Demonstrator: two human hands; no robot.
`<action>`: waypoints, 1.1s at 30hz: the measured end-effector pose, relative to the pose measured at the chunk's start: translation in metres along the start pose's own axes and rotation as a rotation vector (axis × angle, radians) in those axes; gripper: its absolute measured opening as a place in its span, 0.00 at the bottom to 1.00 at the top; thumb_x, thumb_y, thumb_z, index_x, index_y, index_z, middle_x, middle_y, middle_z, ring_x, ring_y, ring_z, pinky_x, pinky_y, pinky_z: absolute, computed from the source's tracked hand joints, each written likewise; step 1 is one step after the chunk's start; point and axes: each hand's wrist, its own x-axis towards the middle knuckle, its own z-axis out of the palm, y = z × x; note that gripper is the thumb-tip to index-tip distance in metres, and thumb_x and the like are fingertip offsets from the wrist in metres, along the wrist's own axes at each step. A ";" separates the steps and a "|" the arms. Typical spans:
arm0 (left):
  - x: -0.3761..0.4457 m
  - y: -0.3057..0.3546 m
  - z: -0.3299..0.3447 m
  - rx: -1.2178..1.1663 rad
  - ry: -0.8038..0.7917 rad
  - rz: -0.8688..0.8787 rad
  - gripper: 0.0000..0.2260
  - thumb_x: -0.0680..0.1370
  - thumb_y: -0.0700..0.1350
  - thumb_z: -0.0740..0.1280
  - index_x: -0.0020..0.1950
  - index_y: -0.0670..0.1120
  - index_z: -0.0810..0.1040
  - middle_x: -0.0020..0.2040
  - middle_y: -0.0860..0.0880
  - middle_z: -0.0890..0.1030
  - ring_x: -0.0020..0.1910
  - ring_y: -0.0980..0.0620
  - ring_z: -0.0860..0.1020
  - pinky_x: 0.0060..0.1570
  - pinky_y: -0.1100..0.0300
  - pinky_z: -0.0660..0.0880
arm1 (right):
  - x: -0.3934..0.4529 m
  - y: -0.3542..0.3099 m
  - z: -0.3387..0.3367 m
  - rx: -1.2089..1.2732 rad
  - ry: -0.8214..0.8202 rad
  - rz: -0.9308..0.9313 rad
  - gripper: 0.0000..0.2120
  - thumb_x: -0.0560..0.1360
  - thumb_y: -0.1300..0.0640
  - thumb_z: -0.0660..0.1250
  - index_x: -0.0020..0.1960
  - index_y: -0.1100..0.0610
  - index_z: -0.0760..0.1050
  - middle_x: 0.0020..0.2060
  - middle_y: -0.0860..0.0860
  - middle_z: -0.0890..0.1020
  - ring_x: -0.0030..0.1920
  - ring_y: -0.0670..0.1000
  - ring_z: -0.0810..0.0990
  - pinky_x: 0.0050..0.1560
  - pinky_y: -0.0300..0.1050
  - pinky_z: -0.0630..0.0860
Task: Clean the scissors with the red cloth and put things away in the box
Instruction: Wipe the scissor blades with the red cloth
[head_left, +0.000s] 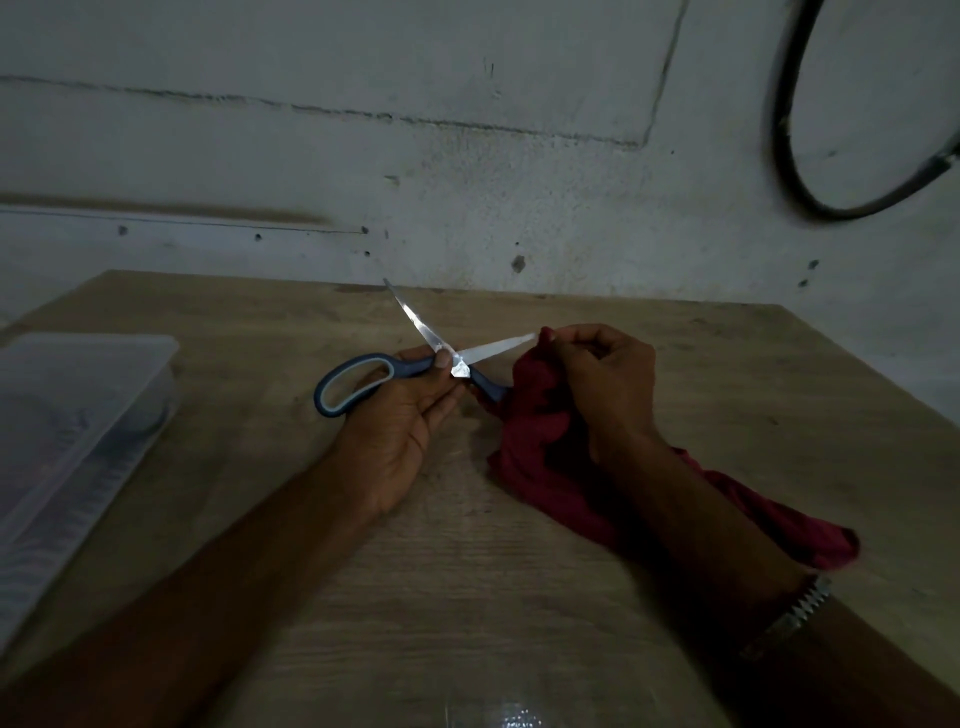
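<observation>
The left hand (410, 410) grips the open scissors (415, 364) near the pivot above the table (467, 571) while the right hand (602, 384) pinches the red cloth (540, 452) at one blade tip, apparently mid-wipe; next comes the other blade, the box (78, 415) waiting far left

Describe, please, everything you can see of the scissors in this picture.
The scissors have shiny metal blades and dark blue-grey handles with a lighter lining in the loop. They are wide open: one blade points up toward the wall, the other out to the right. The left hand holds them above the wooden table, thumb by the pivot, with one handle loop sticking out left. The right hand pinches the red cloth at the right blade's tip. The second handle runs down behind the cloth.
</observation>
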 end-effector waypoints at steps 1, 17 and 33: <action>0.001 0.000 0.000 -0.004 0.009 -0.002 0.05 0.79 0.35 0.67 0.53 0.41 0.80 0.53 0.44 0.86 0.52 0.52 0.85 0.54 0.58 0.82 | -0.001 -0.001 0.000 -0.002 0.029 0.004 0.03 0.76 0.56 0.79 0.46 0.56 0.87 0.39 0.53 0.90 0.43 0.54 0.90 0.49 0.62 0.87; 0.006 0.001 -0.005 -0.008 -0.005 -0.058 0.05 0.79 0.37 0.68 0.53 0.42 0.81 0.49 0.46 0.88 0.53 0.52 0.85 0.66 0.52 0.75 | -0.017 -0.012 0.006 -0.047 -0.064 -0.083 0.02 0.74 0.59 0.80 0.45 0.56 0.88 0.39 0.51 0.90 0.42 0.52 0.90 0.49 0.59 0.88; 0.013 0.001 -0.009 -0.003 0.056 -0.032 0.12 0.80 0.39 0.68 0.63 0.40 0.80 0.58 0.43 0.85 0.58 0.49 0.84 0.61 0.54 0.78 | -0.035 -0.021 0.009 -0.304 -0.331 -0.165 0.19 0.69 0.50 0.84 0.55 0.51 0.80 0.43 0.46 0.88 0.43 0.42 0.88 0.45 0.43 0.85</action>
